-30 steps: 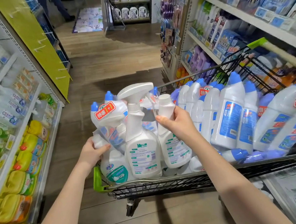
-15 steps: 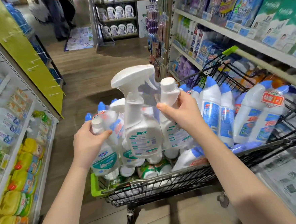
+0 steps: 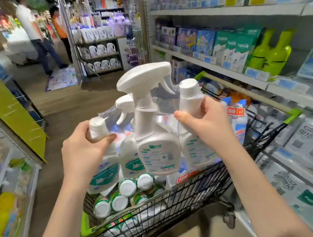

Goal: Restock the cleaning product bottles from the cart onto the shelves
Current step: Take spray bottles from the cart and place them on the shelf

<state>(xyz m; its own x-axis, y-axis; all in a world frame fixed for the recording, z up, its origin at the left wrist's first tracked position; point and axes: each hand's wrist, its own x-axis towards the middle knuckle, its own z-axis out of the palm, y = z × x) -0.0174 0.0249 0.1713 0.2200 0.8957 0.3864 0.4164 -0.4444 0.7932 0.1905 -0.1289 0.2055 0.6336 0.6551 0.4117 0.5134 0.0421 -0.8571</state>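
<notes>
As we looked down the aisle, our right hand [image 3: 208, 127] was curled round the neck of a white capped bottle [image 3: 189, 95], with the thumb across its front and the fingers wrapped behind, holding it up over the cart [image 3: 185, 197]. Clear film bound that bottle to a white trigger spray bottle [image 3: 152, 122]. The sprayer hung upright just beside it at nine o'clock, its nozzle pointing toward three o'clock.

Our left hand [image 3: 83, 149] gripped the neck of a smaller capped bottle [image 3: 97, 125] in the same way, thumb closed across the front. A second spray bottle [image 3: 126, 109] was wrapped with it at its three o'clock, partly hidden behind the first sprayer. Both packs hung over the near end of the cart; we could not tell whether the two pairs touched.

Below them, at six o'clock, green-labelled bottles with white caps [image 3: 127, 187] lay in the basket with their caps facing us. At three o'clock from our right hand, blue-capped white bottles [image 3: 240, 129] stood farther in the cart, one bearing a red sticker.

The shelves [image 3: 222, 68] ran along the three o'clock side of the cart, carrying boxes and two green bottles [image 3: 275, 54]. At eleven o'clock, far up the aisle, two people [image 3: 35, 34] stood blurred.
</notes>
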